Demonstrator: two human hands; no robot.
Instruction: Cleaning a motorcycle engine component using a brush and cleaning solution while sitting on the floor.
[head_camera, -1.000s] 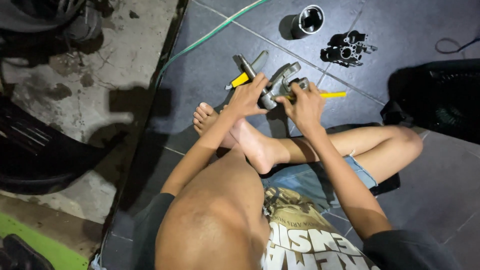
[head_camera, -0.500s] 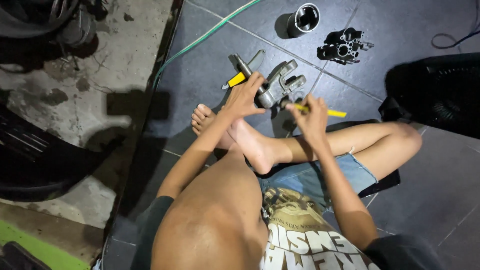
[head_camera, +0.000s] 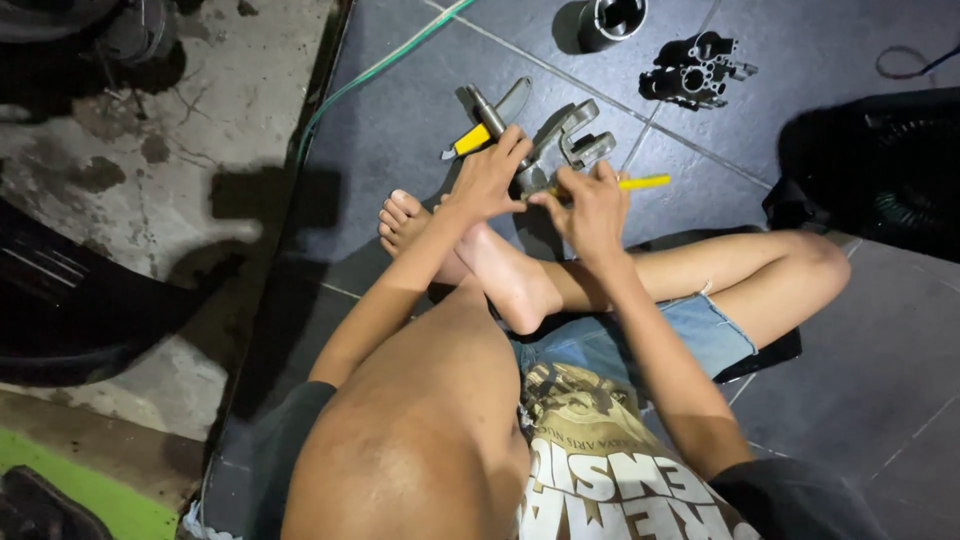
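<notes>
My left hand (head_camera: 492, 178) grips a grey metal engine part (head_camera: 565, 140) with forked arms, held just above the dark tiled floor. My right hand (head_camera: 592, 205) is closed around a yellow-handled tool (head_camera: 645, 182), whose tip meets the metal part near my left fingers. Another tool with a yellow grip (head_camera: 472, 140) and a grey metal piece (head_camera: 512, 100) lie on the tile right behind my left hand. My bare feet (head_camera: 410, 222) and crossed legs sit below the hands.
A black metal cylinder (head_camera: 610, 20) and a black carburettor-like part (head_camera: 698, 70) lie at the far side of the floor. A green hose (head_camera: 385, 68) runs along the tile edge. A black fan-like object (head_camera: 880, 170) stands right; dark vehicle bodywork (head_camera: 70, 310) sits left.
My right hand slid along the yellow-handled tool and drew closer to my left hand at the metal part. The part stays in my left hand.
</notes>
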